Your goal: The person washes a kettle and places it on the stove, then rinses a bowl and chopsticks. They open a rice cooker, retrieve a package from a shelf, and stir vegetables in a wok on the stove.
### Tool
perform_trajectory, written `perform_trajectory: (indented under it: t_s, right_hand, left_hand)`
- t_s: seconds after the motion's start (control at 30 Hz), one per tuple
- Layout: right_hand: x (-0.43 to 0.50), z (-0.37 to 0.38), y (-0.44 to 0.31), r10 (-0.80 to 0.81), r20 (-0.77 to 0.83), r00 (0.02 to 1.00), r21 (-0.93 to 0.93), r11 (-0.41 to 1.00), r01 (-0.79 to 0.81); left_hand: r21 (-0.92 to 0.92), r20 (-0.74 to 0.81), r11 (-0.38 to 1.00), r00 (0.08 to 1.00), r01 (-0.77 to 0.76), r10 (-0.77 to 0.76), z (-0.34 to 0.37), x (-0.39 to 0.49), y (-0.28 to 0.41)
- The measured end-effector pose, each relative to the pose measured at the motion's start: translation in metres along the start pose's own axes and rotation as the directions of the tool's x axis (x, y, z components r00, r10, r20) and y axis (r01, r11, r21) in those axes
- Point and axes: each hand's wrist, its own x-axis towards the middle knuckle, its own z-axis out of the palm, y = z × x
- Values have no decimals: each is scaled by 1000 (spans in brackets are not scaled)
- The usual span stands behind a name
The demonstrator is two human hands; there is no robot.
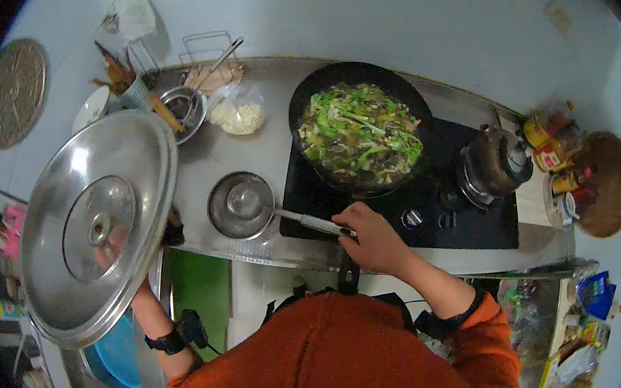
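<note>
A large domed metal pot lid (56,211) stands tilted at the left, held by my left hand (108,254), whose fingers are mostly hidden behind it. Near the middle, my right hand (371,238) is at the handle of a metal ladle (315,224); the ladle's bowl rests in a small metal bowl (217,206) on the counter. Beyond my right hand, a black wok (305,98) with chopped green leaves and stems in liquid (360,133) sits on the black gas cooktop (455,236).
A metal kettle (498,163) stands on the right burner. Bottles (550,155) and a woven basket (613,185) are farther right. A knotted clear bag (237,114), a metal basin (200,115) with a utensil and a utensil holder (139,95) stand back left. A blue basin (123,353) is low left.
</note>
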Motion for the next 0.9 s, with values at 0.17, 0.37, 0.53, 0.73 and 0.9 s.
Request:
perform_trajectory:
  t_s: [0.17, 0.37, 0.53, 0.73, 0.9]
  right_hand:
    - [-22, 19, 6, -10, -150, 989, 33, 999, 15]
    - [-29, 26, 7, 16, -157, 987, -14, 1000, -19]
    - [-41, 24, 11, -86, -326, 941, 10, 995, 95]
    - [-88, 7, 39, 47, -477, 878, 24, 999, -41]
    - [-167, -6, 76, 254, -558, 790, 124, 967, -223]
  left_hand:
    - [601, -54, 795, 997, 80, -59, 9, 115, -32]
    - [904, 44, 424, 998, -60, 48, 23, 259, -192]
    - [984, 20, -178, 971, 24, 240, 10, 303, -323]
    - [583, 285, -768, 952, -267, -115, -45, 322, -402]
    - [346, 123, -870, 936, -351, -329, -72, 319, -421]
